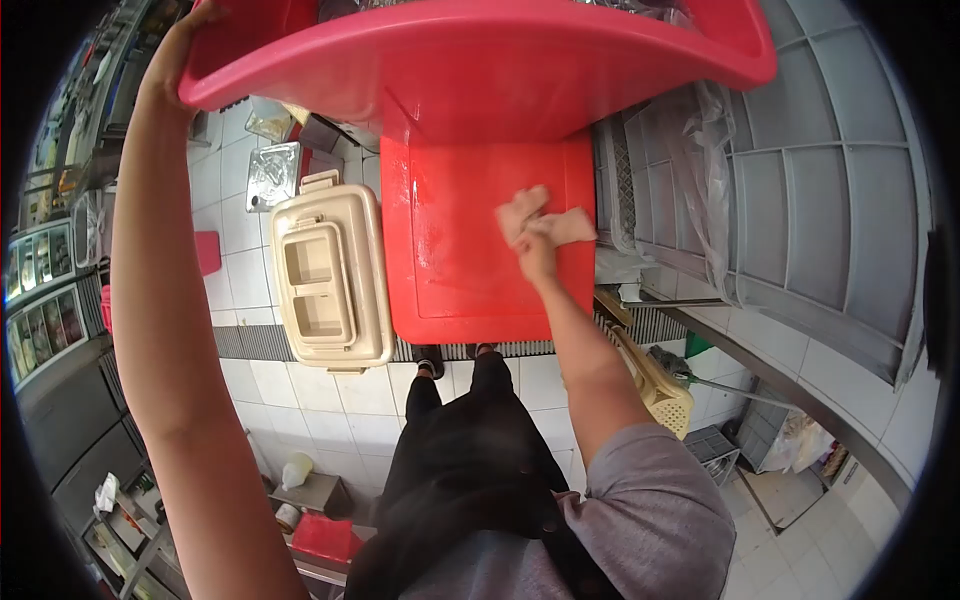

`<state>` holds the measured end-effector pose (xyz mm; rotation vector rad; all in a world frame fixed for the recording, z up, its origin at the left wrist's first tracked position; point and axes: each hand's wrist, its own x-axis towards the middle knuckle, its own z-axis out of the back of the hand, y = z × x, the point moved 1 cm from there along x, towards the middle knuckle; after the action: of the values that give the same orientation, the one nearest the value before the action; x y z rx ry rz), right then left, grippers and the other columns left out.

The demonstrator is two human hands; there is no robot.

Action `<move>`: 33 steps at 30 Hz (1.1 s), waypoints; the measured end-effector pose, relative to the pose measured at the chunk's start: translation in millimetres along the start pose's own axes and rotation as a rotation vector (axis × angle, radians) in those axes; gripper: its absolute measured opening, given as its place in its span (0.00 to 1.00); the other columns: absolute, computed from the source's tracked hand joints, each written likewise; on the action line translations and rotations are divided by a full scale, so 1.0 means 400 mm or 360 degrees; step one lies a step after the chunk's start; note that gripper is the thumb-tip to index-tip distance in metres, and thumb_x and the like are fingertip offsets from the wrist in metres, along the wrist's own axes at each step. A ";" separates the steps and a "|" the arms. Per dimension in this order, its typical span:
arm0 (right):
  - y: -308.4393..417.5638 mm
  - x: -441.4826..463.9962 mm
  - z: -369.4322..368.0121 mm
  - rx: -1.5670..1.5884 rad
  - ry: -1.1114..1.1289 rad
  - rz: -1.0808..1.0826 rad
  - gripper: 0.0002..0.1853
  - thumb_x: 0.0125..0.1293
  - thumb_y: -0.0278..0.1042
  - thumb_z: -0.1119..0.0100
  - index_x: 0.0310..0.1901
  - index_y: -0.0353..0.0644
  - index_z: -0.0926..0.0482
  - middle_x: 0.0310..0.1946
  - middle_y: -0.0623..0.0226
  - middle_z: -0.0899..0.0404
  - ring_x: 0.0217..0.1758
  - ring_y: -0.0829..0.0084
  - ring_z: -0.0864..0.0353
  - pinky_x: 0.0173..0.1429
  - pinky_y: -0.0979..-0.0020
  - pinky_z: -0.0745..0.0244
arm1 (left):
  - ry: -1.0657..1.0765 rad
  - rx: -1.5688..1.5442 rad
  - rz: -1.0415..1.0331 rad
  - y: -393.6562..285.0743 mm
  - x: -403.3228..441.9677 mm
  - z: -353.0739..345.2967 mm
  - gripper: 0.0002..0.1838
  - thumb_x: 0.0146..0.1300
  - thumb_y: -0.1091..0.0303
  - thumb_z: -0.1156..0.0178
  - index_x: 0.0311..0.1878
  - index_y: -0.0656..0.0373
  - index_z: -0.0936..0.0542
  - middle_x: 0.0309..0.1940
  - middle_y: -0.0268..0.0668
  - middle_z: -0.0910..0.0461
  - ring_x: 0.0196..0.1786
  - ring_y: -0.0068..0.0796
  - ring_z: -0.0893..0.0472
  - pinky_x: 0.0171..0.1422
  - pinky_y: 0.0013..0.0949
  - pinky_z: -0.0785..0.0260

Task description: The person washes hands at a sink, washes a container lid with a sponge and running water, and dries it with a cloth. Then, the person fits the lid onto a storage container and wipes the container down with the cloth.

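Observation:
My right hand [538, 258] is closed on a pale pink cloth [540, 220], which lies against the flat red lid [470, 270] of a large box. Wet streaks shine on the left part of that lid. Above it, a big pinkish-red tub [480, 60] fills the top of the view, its near side tilted up. My left arm reaches up along the left, and my left hand [203, 14] grips the tub's left rim; its fingers are partly cut off by the frame edge. Inside the tub, only a little clear, shiny stuff shows, too little to name.
Left of the red lid stands a beige lidded container [335, 275]. A metal tin [273, 177] is behind it. Grey plastic crates [800, 200] with clear wrapping rise on the right. A beige plastic basket [660, 390] sits low right. White tiles [325, 395] cover the floor.

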<state>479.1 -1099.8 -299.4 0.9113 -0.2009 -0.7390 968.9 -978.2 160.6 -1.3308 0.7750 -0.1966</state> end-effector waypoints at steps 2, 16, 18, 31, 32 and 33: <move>0.027 -0.174 -0.012 -0.0208 0.0310 -0.0003 0.06 0.59 0.23 0.46 0.31 0.41 0.19 0.32 0.54 0.19 0.41 0.51 0.19 0.47 0.56 0.26 | 0.0023 -0.0066 -0.0083 -0.009 -0.077 -0.095 0.26 0.59 0.63 0.41 0.59 0.65 0.28 0.49 0.49 0.20 0.46 0.42 0.17 0.54 0.41 0.23; 0.588 0.050 0.120 0.0893 0.0939 -0.0118 0.07 0.61 0.20 0.47 0.38 0.39 0.21 0.36 0.71 0.26 0.36 0.80 0.27 0.41 0.74 0.27 | -0.0330 0.0020 0.0509 1.007 -0.607 0.295 0.25 0.70 0.50 0.46 0.59 0.61 0.25 0.51 0.36 0.21 0.50 0.27 0.22 0.54 0.34 0.29; 0.648 0.195 -0.005 0.0515 0.0883 -0.0368 0.03 0.60 0.27 0.41 0.36 0.45 0.21 0.41 0.68 0.24 0.41 0.73 0.23 0.40 0.70 0.26 | -0.0511 0.0269 0.1069 1.289 -0.939 0.352 0.20 0.70 0.54 0.45 0.55 0.59 0.21 0.41 0.36 0.17 0.40 0.26 0.20 0.43 0.32 0.27; 0.223 -0.084 -0.424 -0.0190 0.0208 0.0525 0.28 0.59 0.26 0.42 0.64 0.41 0.30 0.65 0.49 0.31 0.70 0.52 0.34 0.71 0.55 0.39 | -0.0714 -0.0385 0.2312 1.553 -2.210 0.269 0.18 0.65 0.63 0.37 0.52 0.65 0.22 0.33 0.37 0.19 0.32 0.27 0.20 0.32 0.30 0.24; 0.245 -0.211 -0.379 -0.0353 0.0294 0.0427 0.25 0.60 0.27 0.42 0.61 0.41 0.26 0.66 0.49 0.31 0.72 0.50 0.36 0.72 0.52 0.41 | -0.0401 -0.0374 0.2382 1.569 -2.201 0.295 0.19 0.65 0.64 0.38 0.54 0.65 0.22 0.33 0.37 0.19 0.32 0.26 0.19 0.33 0.29 0.24; 0.266 -0.289 -0.297 -0.0451 0.0729 0.0529 0.20 0.61 0.31 0.42 0.56 0.42 0.20 0.64 0.51 0.28 0.73 0.48 0.38 0.74 0.51 0.45 | -0.0384 -0.0394 0.2357 1.602 -2.173 0.331 0.19 0.65 0.64 0.38 0.54 0.65 0.22 0.33 0.37 0.19 0.32 0.26 0.19 0.33 0.29 0.24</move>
<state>500.5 -905.7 -273.2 0.7295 0.1533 -0.2296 218.1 -229.3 -82.5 -0.6876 1.3941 1.2311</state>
